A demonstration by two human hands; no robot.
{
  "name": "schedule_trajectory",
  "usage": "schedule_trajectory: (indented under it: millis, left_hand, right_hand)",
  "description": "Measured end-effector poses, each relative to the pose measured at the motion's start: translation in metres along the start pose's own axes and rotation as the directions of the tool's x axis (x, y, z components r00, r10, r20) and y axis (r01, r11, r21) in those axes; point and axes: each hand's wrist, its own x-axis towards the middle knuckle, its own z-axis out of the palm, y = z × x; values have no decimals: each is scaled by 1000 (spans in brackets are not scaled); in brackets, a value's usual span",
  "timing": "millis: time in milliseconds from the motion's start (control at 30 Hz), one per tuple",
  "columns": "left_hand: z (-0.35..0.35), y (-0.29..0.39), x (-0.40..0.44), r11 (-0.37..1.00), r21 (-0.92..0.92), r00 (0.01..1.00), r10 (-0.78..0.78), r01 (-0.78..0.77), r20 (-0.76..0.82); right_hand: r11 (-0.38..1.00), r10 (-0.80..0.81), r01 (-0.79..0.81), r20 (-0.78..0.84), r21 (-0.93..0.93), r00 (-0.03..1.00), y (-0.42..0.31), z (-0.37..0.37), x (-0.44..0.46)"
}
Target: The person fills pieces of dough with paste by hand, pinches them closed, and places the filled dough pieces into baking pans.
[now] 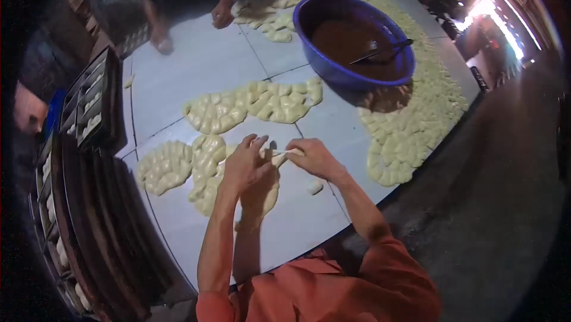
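Note:
Between my hands a short strip of pale dough [277, 152] is stretched just above the table. My right hand [315, 156] pinches its right end with fingers and thumb. At the other end my left hand [245, 160] has its fingers bent around the dough, though its grip is partly hidden. Under and beside my left hand lies a flattened, lumpy dough sheet [206, 164]. A small loose dough piece [315, 187] rests below my right hand. Farther off sits another dimpled dough sheet [270, 101], and one more dough patch [165, 166] is on the left.
A purple basin [348, 78] of brown liquid, with a dark utensil [380, 52] in it, stands on the white-tiled table [196, 54]. Flattened dough [410, 126] spreads along the right edge. Stacked trays [89, 96] holding dough pieces flank the left. Across the table are another person's hands [222, 16].

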Motion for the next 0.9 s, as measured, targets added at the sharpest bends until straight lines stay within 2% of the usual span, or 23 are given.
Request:
schedule_trajectory:
  millis: [67,100,133,200,267,333,400,433,467,533,567,600,633,667,733,800,833,867,900]
  left_hand:
    - [2,15,2,987,152,999,44,-44,6]
    - [9,21,5,982,185,998,53,-47,-31]
    - [26,13,5,976,184,973,153,-120,-173]
    - [36,11,8,971,169,983,181,-172,-42]
    - [45,12,3,961,215,973,200,-172,-115]
    - [40,17,-3,970,196,973,177,-146,-151]
    - [37,19,-9,989,119,976,112,-91,-188]
    - [34,19,-10,989,134,993,80,-68,-91]
    - [36,15,-11,988,140,992,84,-70,-97]
    - [35,8,-10,993,78,987,101,-91,-127]
    - [34,5,-9,998,34,998,59,-59,-8]
    - [30,6,-10,997,38,998,66,-65,-19]
    - [27,8,-13,990,-80,993,119,-117,11]
    - [23,9,-15,967,-196,984,174,-163,37]
    - [5,30,-26,956,-230,981,192,-180,28]
    - [-4,45,-33,838,-529,979,-26,132,203]
    - [2,46,-37,779,-621,993,-16,86,117]
    - [0,48,-41,781,-620,993,-12,82,117]
    - [-4,50,-45,785,-597,983,-84,166,164]
  right_hand:
    - [976,178,-187,94,109,980,-15,-7,1]
    - [978,137,-138,14,155,990,-11,0,0]
    - [981,108,-111,29,161,994,-13,2,1]
    - [849,274,-317,159,423,948,-19,-2,0]
    - [685,317,-410,261,602,912,-29,-12,-6]
    - [464,212,-367,301,806,930,-37,-30,-16]
    - [221,17,-138,137,965,990,-30,-41,-25]
    - [292,50,-113,102,950,993,-28,-51,-27]
    - [308,71,-42,22,950,997,-28,-55,-31]
    - [359,154,0,-59,933,986,-24,-56,-33]
    - [364,145,11,-68,931,987,-24,-53,-34]
    - [371,161,6,-70,929,984,-30,-48,-35]
    - [377,176,-1,-71,926,982,-34,-44,-37]
    - [379,112,-16,-29,925,993,-35,-43,-44]
    - [377,295,-181,68,908,953,-44,-29,-49]
    - [412,264,-189,81,891,961,-43,-10,-50]
    - [450,242,-198,95,871,966,-43,-3,-51]
    - [479,301,-273,137,834,944,-43,2,-52]
    - [475,307,-259,117,841,945,-48,9,-51]
